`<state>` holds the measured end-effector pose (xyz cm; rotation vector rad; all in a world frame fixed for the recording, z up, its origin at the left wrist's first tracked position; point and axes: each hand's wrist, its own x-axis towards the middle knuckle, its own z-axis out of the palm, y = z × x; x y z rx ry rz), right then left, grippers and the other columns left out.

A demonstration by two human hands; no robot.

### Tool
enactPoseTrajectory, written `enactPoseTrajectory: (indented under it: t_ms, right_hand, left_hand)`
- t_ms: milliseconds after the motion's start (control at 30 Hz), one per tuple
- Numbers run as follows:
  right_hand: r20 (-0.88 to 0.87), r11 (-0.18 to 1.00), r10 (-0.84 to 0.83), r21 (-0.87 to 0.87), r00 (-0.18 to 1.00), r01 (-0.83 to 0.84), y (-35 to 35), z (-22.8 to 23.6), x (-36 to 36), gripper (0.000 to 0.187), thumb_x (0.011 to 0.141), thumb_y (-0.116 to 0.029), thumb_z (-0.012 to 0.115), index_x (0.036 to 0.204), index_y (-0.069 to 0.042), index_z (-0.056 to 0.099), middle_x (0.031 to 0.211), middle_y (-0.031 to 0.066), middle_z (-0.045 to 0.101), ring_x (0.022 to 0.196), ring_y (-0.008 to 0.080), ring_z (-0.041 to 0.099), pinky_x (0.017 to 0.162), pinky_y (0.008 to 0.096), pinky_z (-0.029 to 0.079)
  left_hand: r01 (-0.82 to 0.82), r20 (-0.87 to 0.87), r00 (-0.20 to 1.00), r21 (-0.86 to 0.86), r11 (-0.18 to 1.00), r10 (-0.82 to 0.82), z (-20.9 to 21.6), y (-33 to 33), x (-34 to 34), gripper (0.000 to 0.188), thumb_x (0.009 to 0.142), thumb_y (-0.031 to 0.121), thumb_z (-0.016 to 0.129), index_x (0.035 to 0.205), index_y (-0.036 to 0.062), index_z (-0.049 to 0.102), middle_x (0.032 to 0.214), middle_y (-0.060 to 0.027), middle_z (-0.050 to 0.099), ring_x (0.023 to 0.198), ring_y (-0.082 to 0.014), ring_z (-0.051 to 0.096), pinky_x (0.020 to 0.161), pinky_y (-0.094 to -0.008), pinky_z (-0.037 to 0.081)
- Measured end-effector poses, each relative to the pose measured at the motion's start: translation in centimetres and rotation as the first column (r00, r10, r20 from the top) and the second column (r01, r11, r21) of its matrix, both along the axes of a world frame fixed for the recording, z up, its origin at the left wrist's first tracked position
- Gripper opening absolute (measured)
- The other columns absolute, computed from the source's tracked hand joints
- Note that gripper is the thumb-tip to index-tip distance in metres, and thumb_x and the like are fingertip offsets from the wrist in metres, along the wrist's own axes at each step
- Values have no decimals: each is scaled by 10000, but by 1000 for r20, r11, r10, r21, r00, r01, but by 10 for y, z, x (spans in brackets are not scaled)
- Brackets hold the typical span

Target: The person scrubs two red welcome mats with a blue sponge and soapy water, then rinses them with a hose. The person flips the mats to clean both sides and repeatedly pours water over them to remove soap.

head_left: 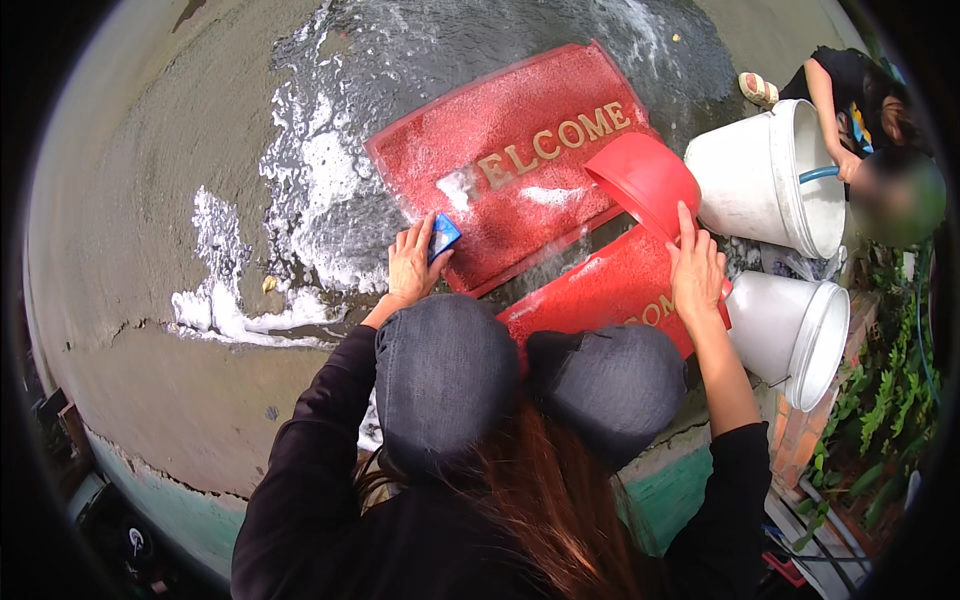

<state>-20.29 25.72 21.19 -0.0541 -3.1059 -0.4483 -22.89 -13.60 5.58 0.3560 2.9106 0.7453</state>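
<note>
My left hand (411, 264) is closed on a blue block-shaped scrubber (444, 234) at the near left corner of a large red doormat (450, 120). Raised gold letters and patches of white foam show on that wet mat. With my right hand (697, 270) I grip the rim of a red plastic basin (643, 178), tipped on its side over the mat's right edge. A second red mat (575, 290), also gold-lettered, lies nearer to me, partly hidden by my knees and right hand.
Soapy water and foam (325, 180) spread over the concrete floor (170, 150). Two white buckets (735, 175) lie tilted or stand at the right. Beyond them, another person's hand (848, 165) holds a blue hose (819, 174) at the far bucket. Green plants (880, 420) border the right side.
</note>
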Motion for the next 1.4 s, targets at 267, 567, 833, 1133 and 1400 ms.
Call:
enactPoseTrajectory:
  t_ms: [267,567,833,1133,1400]
  right_hand:
    - [-24,654,-621,-566,783,501,29,18,82,623,872,-223,576,1395,-101,259,977,174,596,875,299,609,760,414,473]
    - [32,379,-826,-707,563,597,58,-2,133,585,896,-203,553,1398,-105,271,793,103,562,728,215,569,694,345,453]
    - [147,225,-836,-787,528,575,56,-4,108,585,894,-195,565,1395,-99,278,714,32,530,630,113,509,637,265,436]
    - [19,208,-885,-877,465,432,82,-7,110,561,908,-186,556,1367,-20,279,753,36,538,662,88,497,621,228,422]
    - [164,67,-848,-910,504,409,78,-19,110,523,918,-189,543,1350,-39,290,836,47,565,704,87,517,634,224,445]
  left_hand:
    - [719,-201,602,-285,633,-773,-65,93,-48,640,795,428,591,1363,455,297,1284,-75,424,1027,-229,468,797,-405,384]
    - [735,-217,597,-238,635,-772,-58,127,-78,584,778,355,629,1301,470,397,1221,-37,465,990,-230,466,770,-413,391]
    - [908,-106,269,-304,288,-957,-51,147,-70,613,827,216,506,1364,440,311,1362,-70,360,1177,-232,394,897,-450,342]
    - [780,-208,549,-221,585,-810,-60,198,-56,618,775,198,582,1307,455,403,1300,-58,405,1115,-231,428,882,-464,333]
    - [655,-74,720,-256,711,-690,-46,44,-21,618,677,216,676,1233,428,510,1277,-71,434,1062,-253,475,869,-432,340]
